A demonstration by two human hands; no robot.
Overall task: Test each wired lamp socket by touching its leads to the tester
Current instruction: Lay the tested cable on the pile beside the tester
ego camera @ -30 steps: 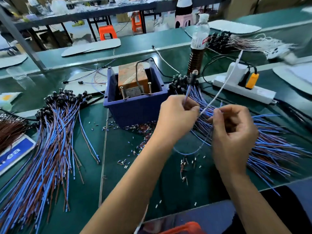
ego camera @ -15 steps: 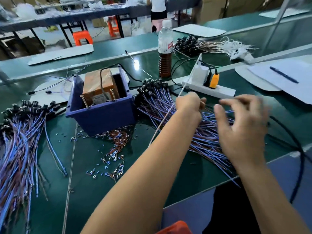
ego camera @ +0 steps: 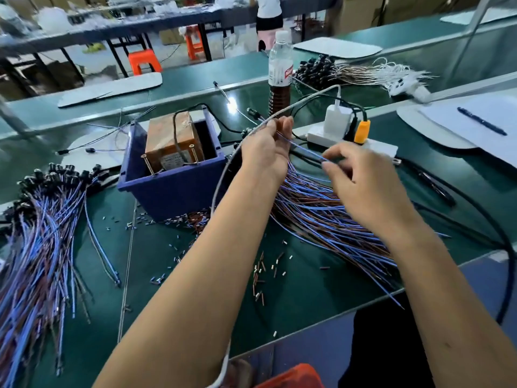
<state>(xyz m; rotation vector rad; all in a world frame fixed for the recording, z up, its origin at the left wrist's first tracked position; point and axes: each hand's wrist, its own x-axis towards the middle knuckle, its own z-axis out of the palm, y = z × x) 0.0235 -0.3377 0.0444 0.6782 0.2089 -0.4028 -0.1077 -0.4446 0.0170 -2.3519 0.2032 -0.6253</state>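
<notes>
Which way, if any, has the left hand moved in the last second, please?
Yes: the left hand moved away from the blue bin, rightward toward the white power strip.

One head-worn wide-angle view looks forward and down, close over both forearms and the green table (ego camera: 173, 275), rows of benches beyond.

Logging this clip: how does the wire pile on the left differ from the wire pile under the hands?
The left pile lies untouched, clear of both hands; the right pile is being worked, with the left hand and right hand pinching a blue lead drawn from it. The left pile's black sockets show plainly at its far end; the right pile's are mostly hidden behind the left hand. Both hold blue and brown wires, fanned toward the person.
</notes>
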